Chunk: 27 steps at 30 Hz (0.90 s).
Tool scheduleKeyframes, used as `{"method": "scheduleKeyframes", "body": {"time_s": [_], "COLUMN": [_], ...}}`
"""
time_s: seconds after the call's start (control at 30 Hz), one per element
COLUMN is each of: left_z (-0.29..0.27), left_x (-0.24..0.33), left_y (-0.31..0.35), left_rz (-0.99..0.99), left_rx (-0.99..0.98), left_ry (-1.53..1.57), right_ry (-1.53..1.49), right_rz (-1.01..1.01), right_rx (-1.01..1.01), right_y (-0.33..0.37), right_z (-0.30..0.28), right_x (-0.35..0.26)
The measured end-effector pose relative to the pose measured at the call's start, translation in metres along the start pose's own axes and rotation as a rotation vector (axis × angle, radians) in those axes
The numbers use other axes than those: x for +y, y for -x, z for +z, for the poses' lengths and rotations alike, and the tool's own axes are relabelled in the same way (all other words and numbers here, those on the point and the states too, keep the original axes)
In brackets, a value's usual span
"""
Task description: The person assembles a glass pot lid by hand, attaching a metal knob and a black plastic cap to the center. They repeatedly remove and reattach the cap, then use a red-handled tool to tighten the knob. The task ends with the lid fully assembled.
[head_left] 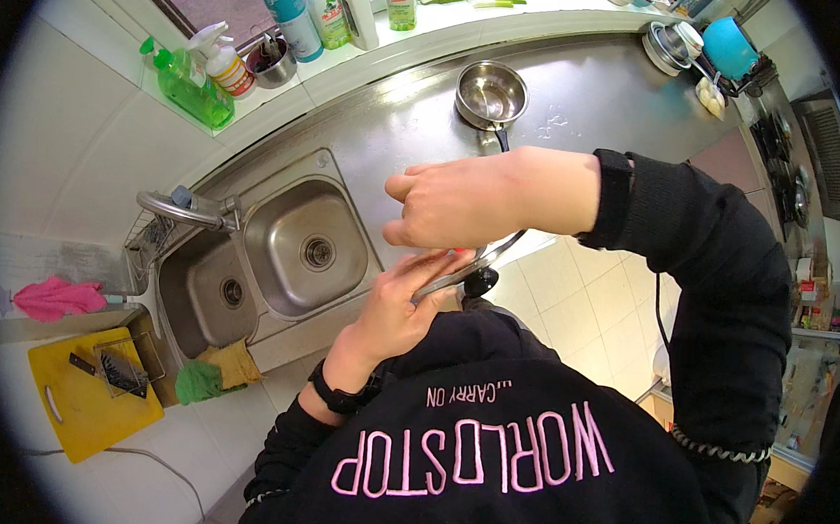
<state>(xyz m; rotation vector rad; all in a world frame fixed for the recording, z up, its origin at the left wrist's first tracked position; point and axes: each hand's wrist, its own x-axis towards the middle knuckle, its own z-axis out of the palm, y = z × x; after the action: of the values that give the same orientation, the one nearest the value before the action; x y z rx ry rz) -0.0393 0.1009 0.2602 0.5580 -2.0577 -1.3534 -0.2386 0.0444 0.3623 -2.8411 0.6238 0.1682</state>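
Before my chest, my left hand [399, 304] grips a pot lid [466, 273], seen almost edge-on as a curved metal rim. Its black knob [480, 283] points toward my body. My right hand [458, 204] hangs just above and beyond the lid, back of the hand up. Its fingers curl downward, and whatever they hold, if anything, is hidden beneath. A small red spot shows by the left fingertips. Beyond my right wrist a steel saucepan [491, 94] stands on the steel counter [389, 143], its dark handle toward me.
Left lies a double sink [306, 246] with a curved faucet [178, 209]. Bottles, including a green soap bottle [194, 87], line the windowsill. At lower left is a yellow cutting board [89, 395] with a knife. A blue bowl [729, 47] and stacked pans sit far right.
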Motion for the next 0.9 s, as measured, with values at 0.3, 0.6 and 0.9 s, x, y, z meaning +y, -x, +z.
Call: {"method": "scheduleKeyframes", "body": {"time_s": [0.3, 0.6, 0.9], "left_z": [0.004, -0.003, -0.043], "left_x": [-0.02, -0.016, 0.017], "left_y": [0.002, 0.002, 0.003], "left_rz": [-0.231, -0.274, -0.075], "left_rx": [-0.094, -0.023, 0.131], "left_ry": [0.16, 0.336, 0.113], "right_ry": [-0.091, -0.253, -1.099], "right_rz": [0.109, 0.117, 0.378], "right_rx": [-0.215, 0.158, 0.459], "right_y": [-0.014, -0.014, 0.059], "right_z": [0.014, 0.014, 0.035], "right_x": [0.004, 0.019, 0.0]}}
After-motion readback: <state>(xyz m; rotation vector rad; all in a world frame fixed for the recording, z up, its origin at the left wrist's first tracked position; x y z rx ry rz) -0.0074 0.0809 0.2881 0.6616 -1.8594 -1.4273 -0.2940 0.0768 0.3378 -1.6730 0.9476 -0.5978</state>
